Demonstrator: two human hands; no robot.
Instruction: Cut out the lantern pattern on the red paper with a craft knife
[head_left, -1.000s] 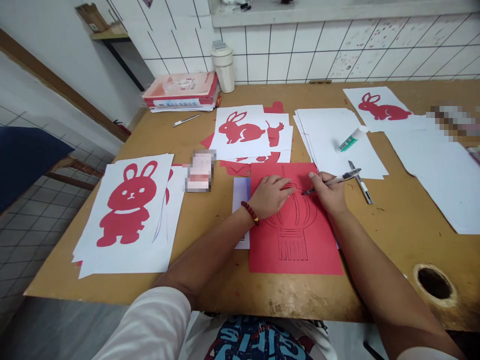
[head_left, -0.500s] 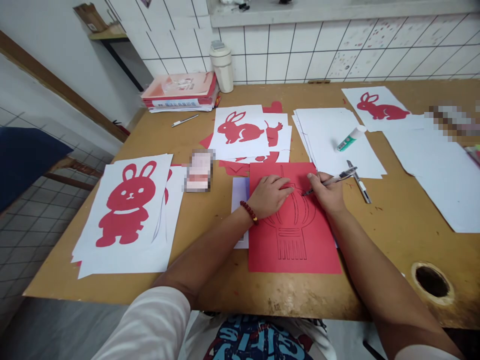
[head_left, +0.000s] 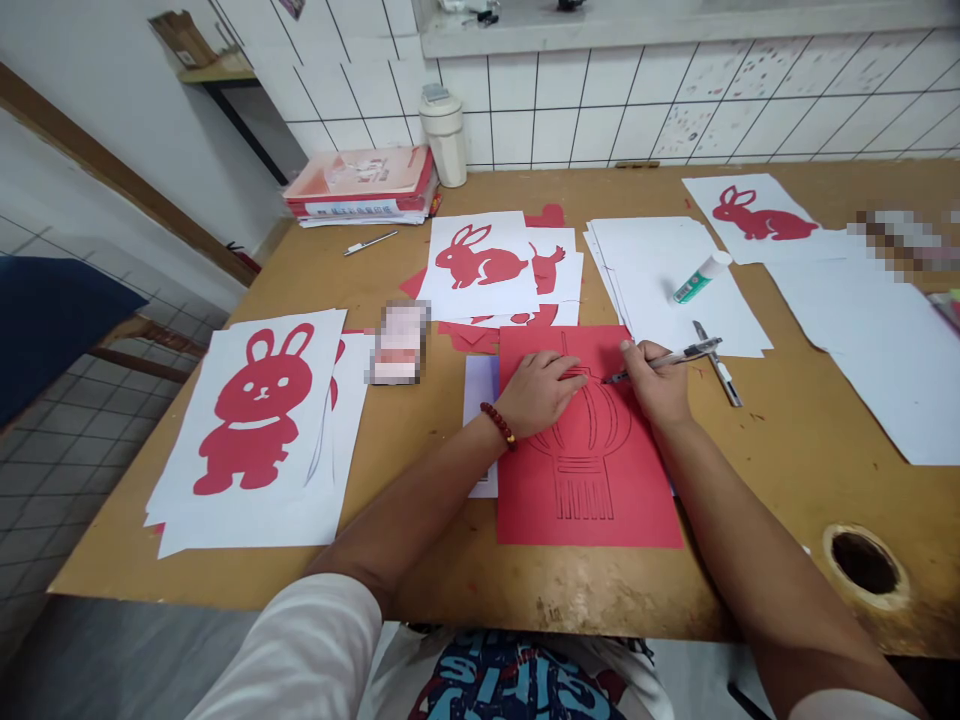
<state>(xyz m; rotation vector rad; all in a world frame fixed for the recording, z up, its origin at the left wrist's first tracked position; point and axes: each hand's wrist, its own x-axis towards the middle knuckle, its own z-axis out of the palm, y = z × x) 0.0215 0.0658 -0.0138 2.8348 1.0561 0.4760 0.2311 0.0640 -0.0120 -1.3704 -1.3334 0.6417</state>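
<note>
A sheet of red paper (head_left: 525,510) with a lantern drawn on it in dark lines lies in front of me. My left hand (head_left: 541,393) rests flat on its upper left part, fingers stretched towards the middle of the drawing. A pen (head_left: 686,354) is in my right hand (head_left: 657,382), its tip touching the paper near the lantern's upper right outline. Under the red sheet, a pale purple and white item (head_left: 480,400) sticks out on the left. Part of the lantern is hidden by my left hand.
White sheets with red rabbit cut-outs (head_left: 262,410) lie left, others (head_left: 480,260) behind. A glue stick (head_left: 701,277) stands tilted on white paper (head_left: 637,260); a utility knife (head_left: 718,365) lies right. Books (head_left: 360,185) and a white cup (head_left: 445,135) are at the back. The table has a round hole (head_left: 864,562).
The pen tip has shifted slightly up and left along the lantern's outline, and my right hand with it. My left hand stays in place.
</note>
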